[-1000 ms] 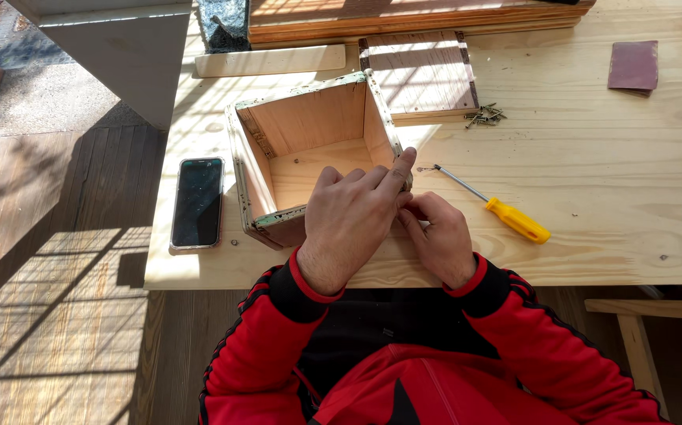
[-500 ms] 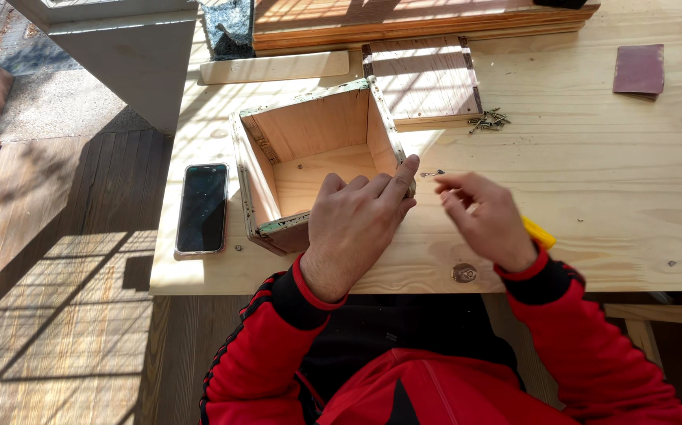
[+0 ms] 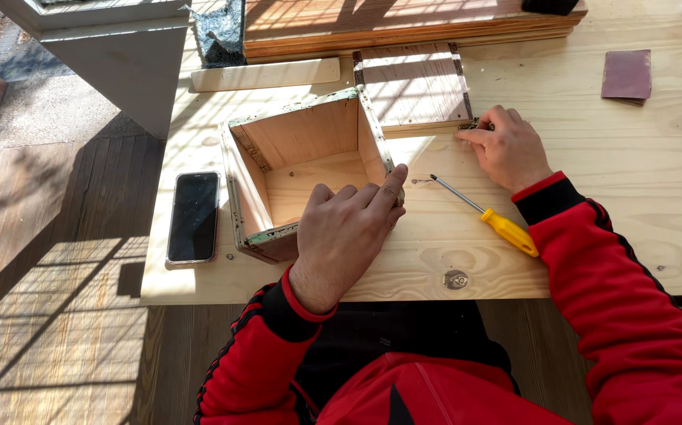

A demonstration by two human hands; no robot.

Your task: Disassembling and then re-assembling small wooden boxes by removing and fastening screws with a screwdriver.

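Note:
An open wooden box with worn green edges stands on the pale wooden table. My left hand rests against its near right corner, fingers bent on the wall. My right hand reaches to a small pile of screws beside a flat wooden lid, fingertips touching them. A yellow-handled screwdriver lies on the table between my hands, untouched.
A black phone lies left of the box near the table edge. A thin wooden strip and stacked boards lie at the back. A brown sandpaper square sits far right. The floor drops off to the left.
My right hand left the box corner and moved right and away to the screws by the lid. The screwdriver now lies uncovered. My left hand stayed on the box.

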